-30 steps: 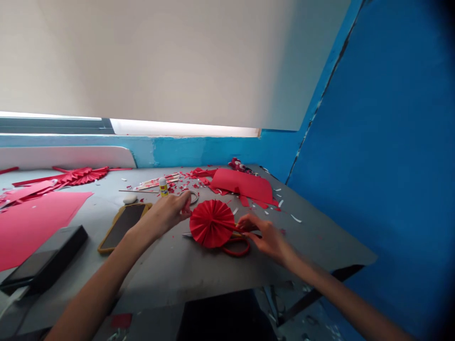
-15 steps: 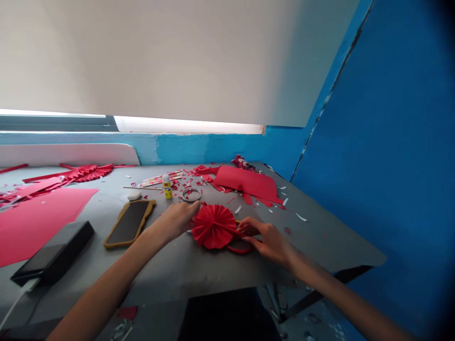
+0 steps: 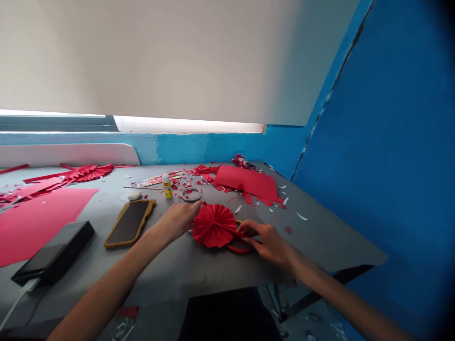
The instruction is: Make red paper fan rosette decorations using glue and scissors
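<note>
A round, pleated red paper rosette is held between my two hands, low over the table. My left hand is closed at its left edge, the fingertips partly hidden behind the hand. On the right side, my right hand pinches a narrow folded red end of the paper between thumb and fingers. Beneath the rosette lie scissors with a red handle, mostly covered by it. A roll of tape rests just beyond my left hand, and a yellow glue stick stands upright to its left.
A phone in a yellow case and a black box with a white cable lie to the left. Red paper sheets, paper scraps and another pleated red piece are spread farther back. A blue wall borders the right side.
My left hand has come in closer against the rosette's edge, and the rosette now covers more of the scissors. The view has shifted slightly. Little differs over the last half second.
</note>
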A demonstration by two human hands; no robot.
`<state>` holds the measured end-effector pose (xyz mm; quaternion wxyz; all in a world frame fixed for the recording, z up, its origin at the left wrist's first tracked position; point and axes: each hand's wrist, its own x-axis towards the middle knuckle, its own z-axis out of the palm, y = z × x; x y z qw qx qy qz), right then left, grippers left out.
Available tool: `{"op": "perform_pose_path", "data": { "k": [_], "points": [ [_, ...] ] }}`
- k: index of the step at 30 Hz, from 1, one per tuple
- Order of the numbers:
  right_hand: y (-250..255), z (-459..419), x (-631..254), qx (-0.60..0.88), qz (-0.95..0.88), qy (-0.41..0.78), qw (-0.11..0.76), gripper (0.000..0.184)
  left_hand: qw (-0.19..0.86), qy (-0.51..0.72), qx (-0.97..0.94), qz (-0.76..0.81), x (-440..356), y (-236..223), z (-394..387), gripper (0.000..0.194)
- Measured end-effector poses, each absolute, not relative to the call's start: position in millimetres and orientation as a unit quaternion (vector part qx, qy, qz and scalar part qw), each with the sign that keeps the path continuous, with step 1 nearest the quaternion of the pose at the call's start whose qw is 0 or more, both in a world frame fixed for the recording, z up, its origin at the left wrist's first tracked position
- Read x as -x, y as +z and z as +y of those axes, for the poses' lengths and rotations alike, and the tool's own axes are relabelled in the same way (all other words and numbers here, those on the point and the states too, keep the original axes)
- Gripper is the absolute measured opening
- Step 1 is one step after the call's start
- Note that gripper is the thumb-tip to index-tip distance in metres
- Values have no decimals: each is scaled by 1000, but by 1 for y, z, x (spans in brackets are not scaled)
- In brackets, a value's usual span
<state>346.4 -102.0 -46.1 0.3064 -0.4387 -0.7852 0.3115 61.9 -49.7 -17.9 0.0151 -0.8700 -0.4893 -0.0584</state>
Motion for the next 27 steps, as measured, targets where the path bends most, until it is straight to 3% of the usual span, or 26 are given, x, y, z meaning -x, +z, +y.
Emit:
{"op": "perform_pose_path", "data": {
  "k": [16,23,27],
  "points": [
    [-45,-101,-349,440,-795,299,291,20,14,-32,873,-487,-65,-20,-49,34],
    [-3,-96,-350,404,-854,268,191,25,43,-23,876,-479,-66,-18,-54,24],
    [18,-92,-333,420,-866,170,209,27,51,-26,880,-472,-66,-18,-55,22]
  ]
}}
